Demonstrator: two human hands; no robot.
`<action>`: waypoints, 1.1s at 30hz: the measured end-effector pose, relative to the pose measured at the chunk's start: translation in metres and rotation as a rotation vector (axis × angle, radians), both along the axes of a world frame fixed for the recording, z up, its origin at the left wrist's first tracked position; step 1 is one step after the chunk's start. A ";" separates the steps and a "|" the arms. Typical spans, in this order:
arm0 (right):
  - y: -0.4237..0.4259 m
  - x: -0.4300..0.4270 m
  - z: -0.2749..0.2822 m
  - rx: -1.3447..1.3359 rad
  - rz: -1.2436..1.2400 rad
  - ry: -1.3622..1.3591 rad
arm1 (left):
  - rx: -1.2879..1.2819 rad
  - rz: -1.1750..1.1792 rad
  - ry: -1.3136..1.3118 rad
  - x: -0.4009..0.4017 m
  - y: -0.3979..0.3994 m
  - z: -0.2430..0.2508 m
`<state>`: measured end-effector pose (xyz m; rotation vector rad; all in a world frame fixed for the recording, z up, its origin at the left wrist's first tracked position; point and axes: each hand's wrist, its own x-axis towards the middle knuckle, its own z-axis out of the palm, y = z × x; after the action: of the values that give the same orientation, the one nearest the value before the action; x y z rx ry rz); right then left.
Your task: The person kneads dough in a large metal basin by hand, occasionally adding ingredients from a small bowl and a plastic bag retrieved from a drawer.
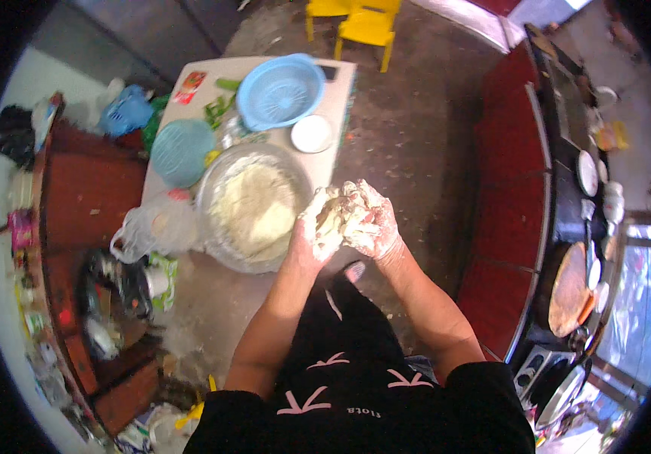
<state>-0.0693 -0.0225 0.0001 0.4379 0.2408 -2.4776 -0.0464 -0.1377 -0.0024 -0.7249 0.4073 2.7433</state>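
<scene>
My left hand (318,230) and my right hand (375,222) meet in front of me, just right of a large metal basin (207,249). Pale, sticky dough (332,220) coats the palms and fingers of both and is clumped between them. Their fingers are curled, the right ones bent over the clumps. Inside the basin lies flour or floury dough (257,207), whitish at the edge and yellower in the middle. The basin is at the near end of a light-topped table (339,122). Under the coating, the exact shape of the dough is hard to make out.
A blue plastic basin (283,93), a white bowl (311,134), a teal strainer (182,152), leafy greens (219,110) and a plastic bag (161,227) crowd the table. Red cabinets (510,215) with a cluttered dark counter run along the right. Yellow chairs (366,25) stand beyond the table.
</scene>
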 end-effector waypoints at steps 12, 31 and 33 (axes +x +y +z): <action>0.245 -0.030 0.015 0.331 -0.520 0.235 | -1.367 -0.618 1.064 -0.065 0.239 0.049; 0.608 0.130 0.162 1.046 -1.502 -0.082 | 0.477 -1.618 -0.040 -0.134 0.522 0.082; 0.650 0.189 0.173 1.252 -1.652 -0.153 | 0.470 -1.666 -0.058 -0.118 0.547 0.079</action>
<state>0.1200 0.6280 0.1733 1.9122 2.1049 -3.2880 -0.1645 0.4094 0.0768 -0.1164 0.1591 1.1344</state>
